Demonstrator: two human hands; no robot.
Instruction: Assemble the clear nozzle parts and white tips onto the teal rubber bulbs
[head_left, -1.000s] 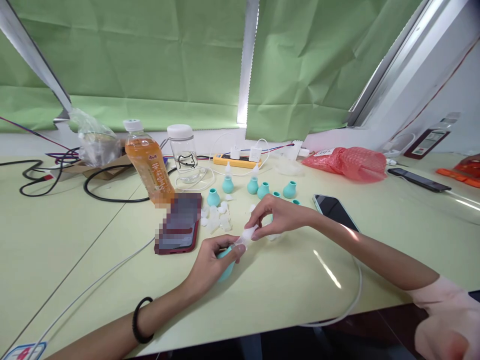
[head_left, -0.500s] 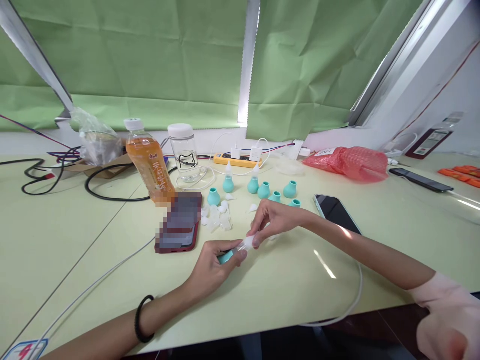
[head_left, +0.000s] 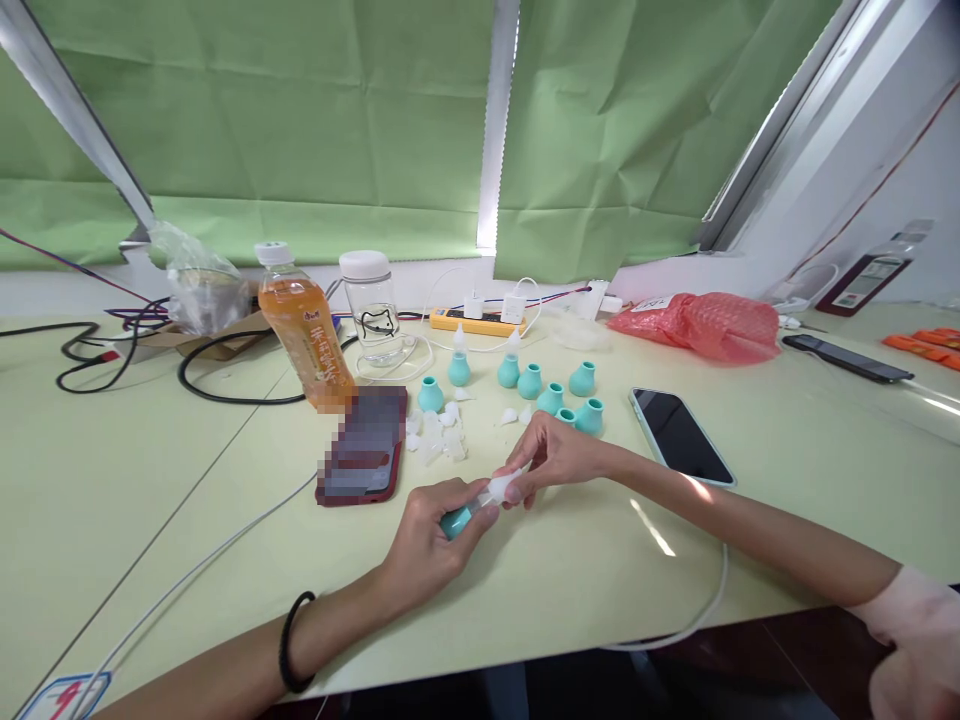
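My left hand (head_left: 429,535) is closed around a teal rubber bulb (head_left: 455,522) with a short clear neck pointing up and to the right. At that neck, my right hand (head_left: 561,455) pinches a small whitish nozzle tip (head_left: 502,487); whether it is fully seated I cannot tell. Beyond the hands, several open-topped teal bulbs (head_left: 551,398) stand upright. Two bulbs at the back, one of them a bulb on the left (head_left: 459,370), carry white pointed tips. A pile of loose translucent pieces (head_left: 435,437) lies left of the hands, with a few white tips (head_left: 510,416) nearby.
A phone in a red case (head_left: 382,455) lies left, beside an orange drink bottle (head_left: 307,345) and a clear cup (head_left: 379,325). Another phone (head_left: 682,435) lies right. Behind are a yellow power strip (head_left: 480,323), red bubble wrap (head_left: 712,325) and cables (head_left: 225,395).
Both hands stay together on the bulb and nozzle tip. My right fingers have shifted their hold slightly, and more of the front teal bulbs shows behind my right hand.
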